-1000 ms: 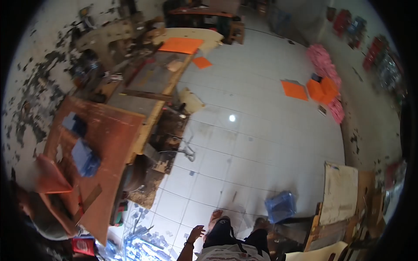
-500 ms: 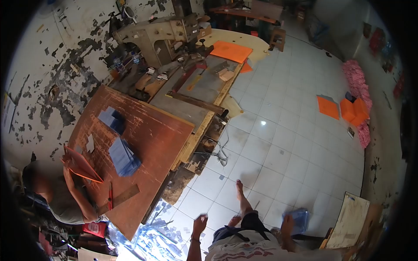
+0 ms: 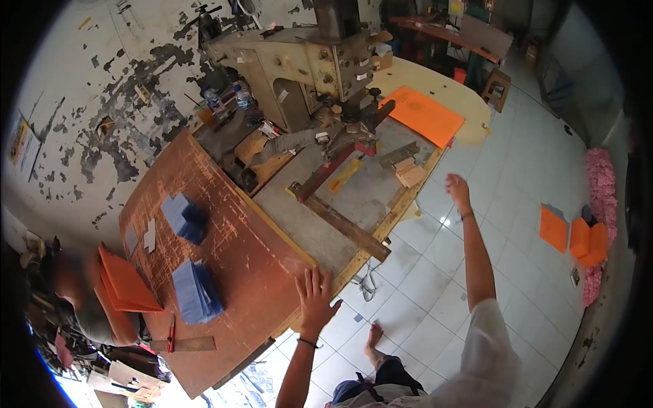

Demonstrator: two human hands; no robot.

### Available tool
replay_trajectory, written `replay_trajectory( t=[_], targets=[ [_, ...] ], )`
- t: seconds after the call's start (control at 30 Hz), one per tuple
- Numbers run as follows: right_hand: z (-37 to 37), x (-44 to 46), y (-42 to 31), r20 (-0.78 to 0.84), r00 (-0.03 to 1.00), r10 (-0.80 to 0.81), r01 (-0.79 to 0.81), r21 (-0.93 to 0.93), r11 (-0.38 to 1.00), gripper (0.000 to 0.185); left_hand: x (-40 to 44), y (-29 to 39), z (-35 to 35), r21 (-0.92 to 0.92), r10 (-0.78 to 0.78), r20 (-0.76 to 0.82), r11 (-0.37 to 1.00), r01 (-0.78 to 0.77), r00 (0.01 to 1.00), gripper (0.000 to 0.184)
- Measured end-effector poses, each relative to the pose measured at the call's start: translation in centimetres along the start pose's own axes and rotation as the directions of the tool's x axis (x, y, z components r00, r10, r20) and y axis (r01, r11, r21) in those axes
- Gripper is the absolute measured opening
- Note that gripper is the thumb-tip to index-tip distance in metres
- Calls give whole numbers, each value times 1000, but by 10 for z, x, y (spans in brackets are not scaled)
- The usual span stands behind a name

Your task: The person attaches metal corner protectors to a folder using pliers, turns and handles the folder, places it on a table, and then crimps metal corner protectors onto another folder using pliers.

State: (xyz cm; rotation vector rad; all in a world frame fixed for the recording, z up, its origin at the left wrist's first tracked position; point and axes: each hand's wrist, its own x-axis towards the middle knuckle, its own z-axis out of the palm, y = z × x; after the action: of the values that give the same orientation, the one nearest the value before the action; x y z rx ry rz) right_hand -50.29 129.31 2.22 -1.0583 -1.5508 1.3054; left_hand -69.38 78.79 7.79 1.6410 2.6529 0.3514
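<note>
My left hand (image 3: 316,299) is open, fingers spread, at the near right edge of the scratched brown tabletop (image 3: 252,265). Whether it rests on the edge or hovers just over it, I cannot tell. My right hand (image 3: 458,190) holds nothing visible; its fingers are loosely bent and apart, and it is raised beside the grey machine table (image 3: 286,194). Nearest to it are small wooden blocks (image 3: 409,173) and a stack of orange sheets (image 3: 422,114). A big metal press (image 3: 292,64) stands behind. Two stacks of blue sheets (image 3: 196,292) (image 3: 183,217) lie on the brown tabletop.
At the left, a person (image 3: 102,319) sits by an orange folder (image 3: 128,280). A red-handled cutter (image 3: 171,333) and a metal ruler (image 3: 187,344) lie nearby. Orange pieces (image 3: 554,228) and a pink bundle (image 3: 602,183) are on the tiled floor along the right wall.
My view has moved closer to the press. My left hand has risen from low by my body to the table edge. My right hand has swung forward and up from my side.
</note>
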Motion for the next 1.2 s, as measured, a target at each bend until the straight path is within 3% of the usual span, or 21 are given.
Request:
replay_trajectory(
  t=[0.03,0.07,0.17,0.2,0.27,0.3,0.4,0.5,0.6,0.63,0.73,0.83,0.93,0.97,1.1,1.2],
  targets=[
    [6,34,3,-5,998,60,-60,29,998,28,1,2,11,134,-24,28,991,20,999,83],
    [8,73,15,16,991,134,-134,-16,991,31,2,4,14,121,-39,43,992,34,998,82],
    [12,170,60,-48,988,147,-154,-229,961,35,7,5,13,112,-89,67,990,81,994,80],
    [18,181,57,-98,986,139,-158,-234,959,40,9,7,10,95,-112,107,990,102,988,78],
    [19,215,68,-189,973,134,-211,-482,850,50,11,6,9,100,-120,128,989,107,985,77],
    [25,211,56,-290,950,113,-249,-488,837,60,12,7,10,99,-134,148,988,121,980,75],
    [27,209,36,-275,960,55,-219,-610,761,60,15,7,8,107,-154,186,985,136,970,73],
    [23,242,72,-344,938,48,-271,-640,719,57,11,8,12,112,-157,193,984,137,969,74],
    [8,261,97,-298,918,263,-359,-339,869,53,15,7,8,99,-159,172,985,143,972,77],
    [9,253,83,-238,896,374,-406,-99,908,48,15,6,8,114,-156,180,984,137,971,76],
    [15,237,45,-211,814,541,-548,28,836,47,14,6,8,128,-140,185,985,118,973,74],
    [32,223,31,-231,889,394,-339,244,908,47,15,4,11,138,-136,176,984,113,975,74],
    [51,218,3,-289,884,369,-238,401,885,43,14,5,12,123,-129,168,986,109,977,74],
    [57,219,-3,-134,939,317,-173,614,771,37,13,5,11,119,-129,164,987,110,978,74],
    [76,226,-55,-19,927,374,-306,539,785,32,13,4,9,117,-139,165,986,121,976,76],
    [87,228,-80,-118,968,223,-91,662,744,30,15,7,5,106,-133,177,988,115,975,78]
  ],
)
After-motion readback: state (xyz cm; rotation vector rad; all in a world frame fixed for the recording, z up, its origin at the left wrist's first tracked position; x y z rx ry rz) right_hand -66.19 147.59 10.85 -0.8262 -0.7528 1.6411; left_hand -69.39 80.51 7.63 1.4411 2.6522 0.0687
